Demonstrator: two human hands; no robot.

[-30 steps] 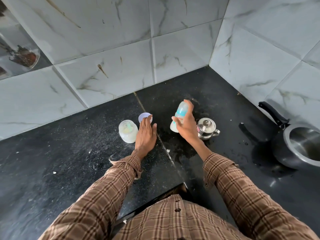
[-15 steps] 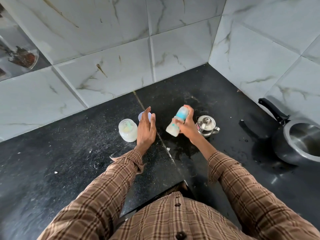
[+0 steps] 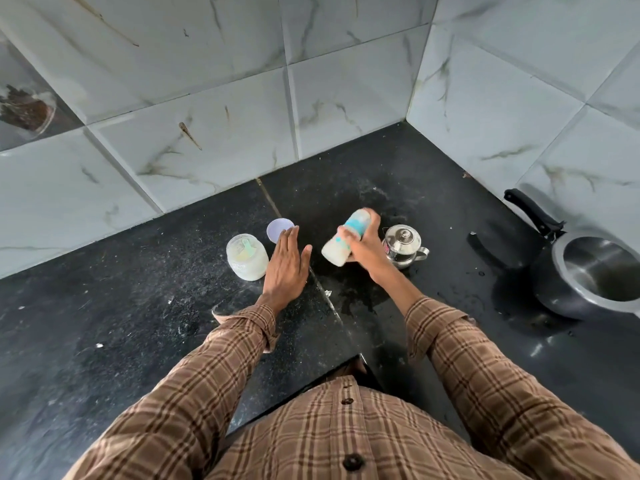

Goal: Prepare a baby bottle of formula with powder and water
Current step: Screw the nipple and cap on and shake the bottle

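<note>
The right hand [image 3: 363, 249] is clamped around the baby bottle [image 3: 346, 239], holding it tilted above the counter [image 3: 138, 306], just left of the small steel pot [image 3: 403, 244]. The bottle looks milky and capped — powder and water seem already in, and mixing looks to be the step in hand. The left hand [image 3: 287, 268] hovers flat, fingers apart, holding nothing. Left of it, the powder jar [image 3: 246, 257] stands open, its lid [image 3: 278, 229] lying behind — closing it remains.
</note>
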